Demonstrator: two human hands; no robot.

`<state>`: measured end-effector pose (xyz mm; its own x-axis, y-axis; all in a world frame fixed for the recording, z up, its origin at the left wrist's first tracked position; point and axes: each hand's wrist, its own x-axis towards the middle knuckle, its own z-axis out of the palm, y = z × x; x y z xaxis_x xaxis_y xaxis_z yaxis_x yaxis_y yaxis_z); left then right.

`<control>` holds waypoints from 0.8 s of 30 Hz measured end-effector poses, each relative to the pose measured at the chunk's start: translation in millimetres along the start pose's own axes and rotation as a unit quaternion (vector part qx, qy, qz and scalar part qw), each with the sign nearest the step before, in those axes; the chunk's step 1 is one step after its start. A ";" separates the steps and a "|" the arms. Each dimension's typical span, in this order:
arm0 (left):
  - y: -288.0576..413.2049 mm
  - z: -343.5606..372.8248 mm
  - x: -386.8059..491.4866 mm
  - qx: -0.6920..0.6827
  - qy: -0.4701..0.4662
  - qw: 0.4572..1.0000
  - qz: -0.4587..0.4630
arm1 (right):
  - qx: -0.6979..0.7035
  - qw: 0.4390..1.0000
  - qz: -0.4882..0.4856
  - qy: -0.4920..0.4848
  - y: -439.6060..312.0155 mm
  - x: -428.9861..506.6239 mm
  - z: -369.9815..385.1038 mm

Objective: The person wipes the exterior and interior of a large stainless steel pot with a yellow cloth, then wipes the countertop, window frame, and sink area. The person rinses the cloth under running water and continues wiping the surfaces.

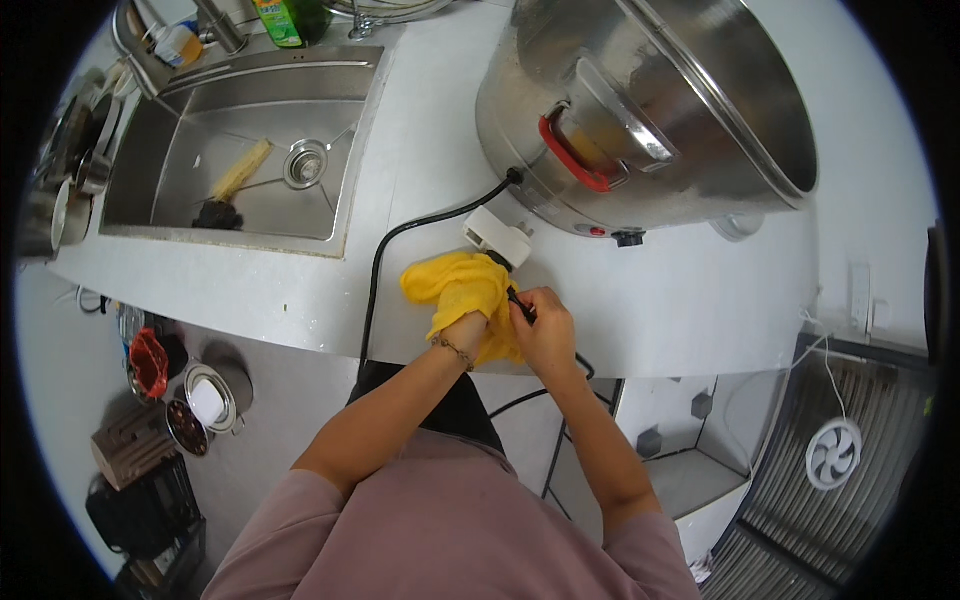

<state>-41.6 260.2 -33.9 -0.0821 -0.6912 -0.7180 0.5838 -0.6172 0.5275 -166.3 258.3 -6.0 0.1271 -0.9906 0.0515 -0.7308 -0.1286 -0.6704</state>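
My left hand (pixel 463 331) is mostly covered by a yellow cloth (pixel 459 281) bunched over the counter; its fingers are hidden in the folds. Just beyond the cloth lies a bulky white power plug (pixel 498 234) with metal prongs, its black end running under the cloth. Close beside, my right hand (pixel 546 330) pinches a black power cord (pixel 523 306) between thumb and fingers. The cord leads over the counter's front edge, loops, and enters the side of a large stainless-steel electric pot (pixel 525 161). That pot has a red-gripped handle (pixel 574 161) and a black knob (pixel 628 238).
To the left is a steel sink (pixel 247 112) holding a yellowish loofah-like scrubber (pixel 244 169) and a dark scouring pad (pixel 217 215). Pans crowd its far left side. Lidded pots (pixel 214 390) stand on the floor. At right, a small white fan (pixel 833 454) sits against a slatted panel.
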 end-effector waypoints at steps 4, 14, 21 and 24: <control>-19.8 -12.9 16.9 0.390 0.053 0.905 0.162 | 0.001 1.000 -0.022 0.001 -1.2 -5.4 1.2; -9.2 -36.4 33.0 0.249 0.065 0.959 0.115 | 0.067 0.997 0.036 0.034 -5.7 4.5 -5.0; -14.6 16.7 -69.9 0.524 -0.061 0.710 0.466 | 0.396 0.911 0.118 0.020 -63.7 -22.0 -27.3; 28.5 27.0 -101.1 0.376 -0.224 0.823 0.361 | 0.541 0.799 0.260 0.038 -29.8 -24.8 -59.4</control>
<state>-38.4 302.3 66.0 -0.3210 -0.9453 0.0572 -0.0410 0.0742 0.9964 -187.5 283.8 56.7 -0.0755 -0.9024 -0.4243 0.3415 0.3764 -0.8613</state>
